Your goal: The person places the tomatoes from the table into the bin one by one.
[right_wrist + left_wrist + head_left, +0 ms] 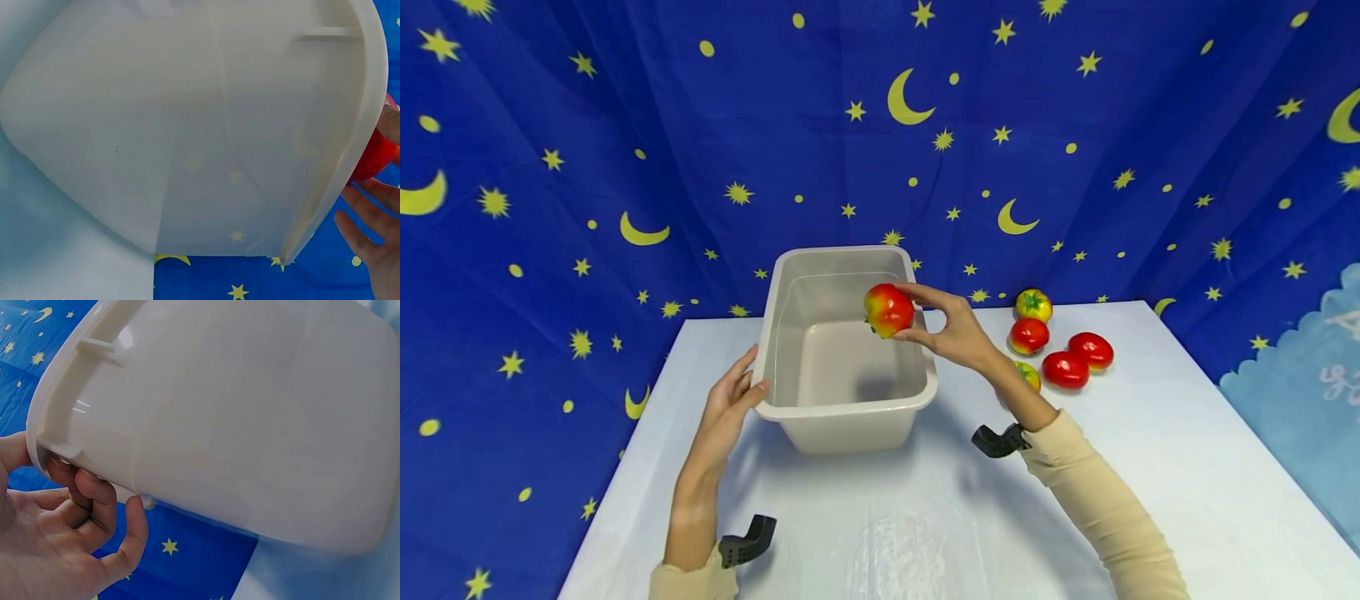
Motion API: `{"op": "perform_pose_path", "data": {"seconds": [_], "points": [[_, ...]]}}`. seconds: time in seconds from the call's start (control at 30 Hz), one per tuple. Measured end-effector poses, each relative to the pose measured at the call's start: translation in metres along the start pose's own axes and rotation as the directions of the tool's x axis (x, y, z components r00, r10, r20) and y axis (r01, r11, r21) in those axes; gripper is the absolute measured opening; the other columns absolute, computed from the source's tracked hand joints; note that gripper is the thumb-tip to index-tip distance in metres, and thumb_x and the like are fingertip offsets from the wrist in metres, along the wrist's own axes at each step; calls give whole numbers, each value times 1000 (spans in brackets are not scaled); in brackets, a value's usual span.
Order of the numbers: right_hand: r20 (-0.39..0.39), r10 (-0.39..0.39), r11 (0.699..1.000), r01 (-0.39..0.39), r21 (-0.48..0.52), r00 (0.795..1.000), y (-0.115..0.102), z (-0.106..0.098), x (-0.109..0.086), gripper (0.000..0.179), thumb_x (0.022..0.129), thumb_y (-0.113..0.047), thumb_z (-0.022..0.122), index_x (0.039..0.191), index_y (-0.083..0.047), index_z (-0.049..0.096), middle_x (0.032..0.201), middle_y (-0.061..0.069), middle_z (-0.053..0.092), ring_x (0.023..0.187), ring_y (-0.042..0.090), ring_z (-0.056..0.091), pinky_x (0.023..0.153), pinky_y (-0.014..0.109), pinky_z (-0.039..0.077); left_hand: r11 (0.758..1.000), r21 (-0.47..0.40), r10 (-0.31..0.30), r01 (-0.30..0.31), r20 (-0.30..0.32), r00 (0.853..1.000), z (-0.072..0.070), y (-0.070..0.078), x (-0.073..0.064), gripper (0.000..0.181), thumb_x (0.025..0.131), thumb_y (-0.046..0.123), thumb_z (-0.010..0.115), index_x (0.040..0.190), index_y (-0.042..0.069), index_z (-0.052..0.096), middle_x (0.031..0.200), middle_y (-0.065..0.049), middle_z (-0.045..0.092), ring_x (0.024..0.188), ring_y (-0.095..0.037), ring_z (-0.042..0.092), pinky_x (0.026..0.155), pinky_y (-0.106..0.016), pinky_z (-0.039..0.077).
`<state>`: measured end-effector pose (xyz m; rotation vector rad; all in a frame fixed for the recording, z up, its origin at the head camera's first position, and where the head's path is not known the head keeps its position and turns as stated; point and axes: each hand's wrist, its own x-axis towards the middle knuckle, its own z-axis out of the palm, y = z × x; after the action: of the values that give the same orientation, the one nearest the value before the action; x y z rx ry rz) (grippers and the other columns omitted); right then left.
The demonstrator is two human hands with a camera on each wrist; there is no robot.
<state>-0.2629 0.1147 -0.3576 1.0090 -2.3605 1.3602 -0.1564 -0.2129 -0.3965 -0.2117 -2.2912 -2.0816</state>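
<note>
Right hand pinches a fruit at the basin while the left hand grips the rim.

Near the centre of the head view, the right hand (pixel 957 331) holds a red-and-yellow fruit (pixel 887 311) between thumb and fingers, in front of the right part of the opening of the pale basin (pixel 850 432). At centre left, the left hand (pixel 722 412) grips the basin's near-left corner, its thumb over the rim and its other fingers curled underneath. Right of centre on the white worktop (pixel 820 517) lie three red fruits (pixel 1065 370) and two yellow-green ones (pixel 1033 305), the nearer partly hidden by the right forearm. A blue star-and-moon cloth (pixel 842 67) fills the upper frame.
</note>
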Motion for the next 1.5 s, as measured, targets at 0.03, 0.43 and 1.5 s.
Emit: {"op": "perform_pose_path", "data": {"seconds": [0.03,0.43,1.5], "points": [[2,1,1000,-1,-1,1000,0,0,0,65,79,-11,81,138,-7,55,135,14,59,123,30,57,103,50,43,1000,0,2,-2,0,1000,0,0,0,60,102,18,50,154,4,24,114,20,61,110,0,58,97,-11,36],[-4,109,993,-109,-45,994,11,-9,-10,65,81,-19,80,139,-9,54,142,12,54,134,29,48,110,52,35,1000,1,4,-4,-4,1000,-1,0,0,59,102,19,50,154,4,25,121,15,61,115,-5,59,97,-11,36],[-100,190,974,-200,-104,977,32,-51,-49,62,85,-22,77,140,-10,53,140,12,55,131,32,50,107,56,36,997,-61,-54,52,-41,998,4,1,1,55,99,13,54,150,7,35,116,11,66,111,-10,61,108,-46,24]]}}
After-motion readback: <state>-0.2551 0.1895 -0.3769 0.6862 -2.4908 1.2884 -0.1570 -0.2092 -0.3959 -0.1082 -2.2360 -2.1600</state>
